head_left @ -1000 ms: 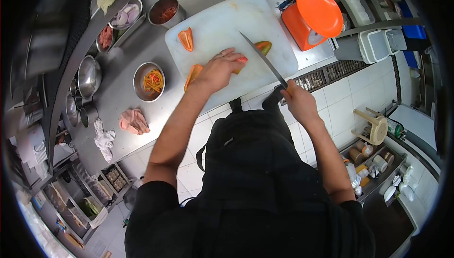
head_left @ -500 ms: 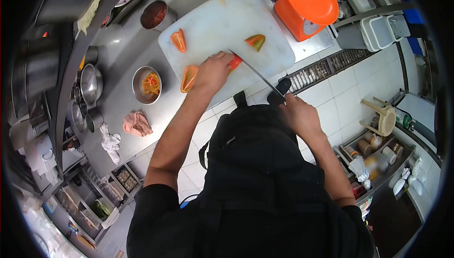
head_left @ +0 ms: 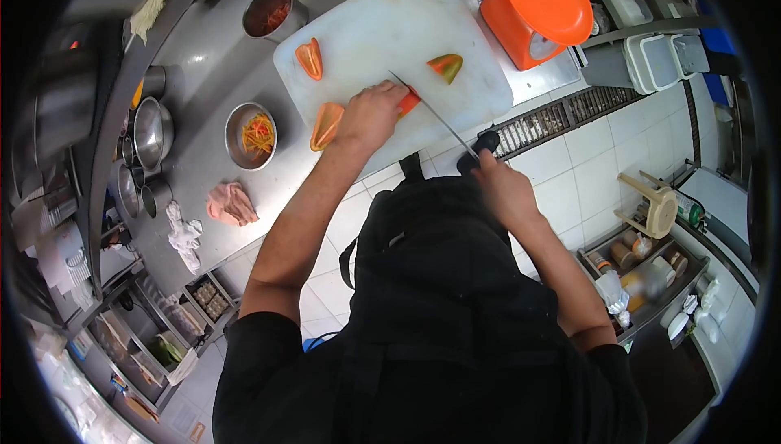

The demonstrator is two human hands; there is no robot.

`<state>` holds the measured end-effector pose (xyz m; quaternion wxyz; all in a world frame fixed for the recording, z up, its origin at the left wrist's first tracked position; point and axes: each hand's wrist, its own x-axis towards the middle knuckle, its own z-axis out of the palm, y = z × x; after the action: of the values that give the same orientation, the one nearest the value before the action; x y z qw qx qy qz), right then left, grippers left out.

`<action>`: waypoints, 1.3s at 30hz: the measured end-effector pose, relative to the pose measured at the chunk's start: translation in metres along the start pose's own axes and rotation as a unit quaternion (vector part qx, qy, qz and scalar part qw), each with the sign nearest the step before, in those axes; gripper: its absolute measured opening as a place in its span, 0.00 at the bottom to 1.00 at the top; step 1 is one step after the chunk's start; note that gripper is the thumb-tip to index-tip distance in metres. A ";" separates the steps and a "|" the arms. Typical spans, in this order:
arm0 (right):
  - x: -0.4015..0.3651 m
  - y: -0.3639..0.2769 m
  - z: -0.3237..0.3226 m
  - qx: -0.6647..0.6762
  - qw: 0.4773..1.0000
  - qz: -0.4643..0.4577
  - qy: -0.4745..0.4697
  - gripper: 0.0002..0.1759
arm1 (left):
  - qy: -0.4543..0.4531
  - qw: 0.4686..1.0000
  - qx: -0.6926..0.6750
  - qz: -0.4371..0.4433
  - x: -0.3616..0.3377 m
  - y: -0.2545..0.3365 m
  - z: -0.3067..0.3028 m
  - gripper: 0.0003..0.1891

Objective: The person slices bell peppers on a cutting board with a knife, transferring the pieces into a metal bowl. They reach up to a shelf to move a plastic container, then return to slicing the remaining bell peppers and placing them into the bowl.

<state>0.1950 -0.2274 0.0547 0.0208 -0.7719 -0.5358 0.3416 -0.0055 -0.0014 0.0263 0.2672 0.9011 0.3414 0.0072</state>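
My left hand (head_left: 370, 117) presses a red bell pepper piece (head_left: 409, 102) onto the white cutting board (head_left: 382, 29), its fingers curled over it. A kitchen knife (head_left: 439, 119) lies with its blade along the right side of that piece; my right hand (head_left: 506, 189) is wrapped round its handle near the board's front edge. By my left wrist rests a hollow orange-red pepper half (head_left: 326, 127). Another pepper piece (head_left: 309, 59) sits farther up the board, and a green-and-red pepper piece (head_left: 445, 67) lies to the right.
Left of the board stand a steel bowl of pepper strips (head_left: 257, 135) and a steel pot (head_left: 277, 15) with red contents. A pink cloth (head_left: 232, 203) and a white cloth (head_left: 184, 237) lie on the steel counter. An orange scale (head_left: 521, 25) stands at the right.
The knife and my right hand have shifted slightly up and left relative to the board. My left hand stays on the pepper piece. The whole view has tilted a little.
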 end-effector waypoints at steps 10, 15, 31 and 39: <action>-0.019 -0.009 -0.019 -0.019 0.999 0.011 -0.024 0.14 | -0.002 1.000 -0.014 -0.027 -0.002 0.001 -0.002 0.15; 0.005 -0.005 -0.011 -0.014 0.999 -0.038 0.020 0.14 | 0.009 1.000 -0.016 -0.024 -0.004 0.002 -0.003 0.15; -0.016 -0.018 -0.018 -0.050 0.998 0.023 -0.040 0.13 | 0.055 0.997 -0.041 -0.025 -0.013 -0.005 0.007 0.12; -0.016 -0.027 -0.023 -0.027 0.999 0.018 -0.016 0.16 | 0.076 0.996 -0.040 -0.019 -0.012 -0.007 0.014 0.12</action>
<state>0.1823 -0.2213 0.0910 -0.0146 -0.7760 -0.5311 0.3399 -0.0160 -0.0109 0.0133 0.2761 0.8799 0.3774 0.0837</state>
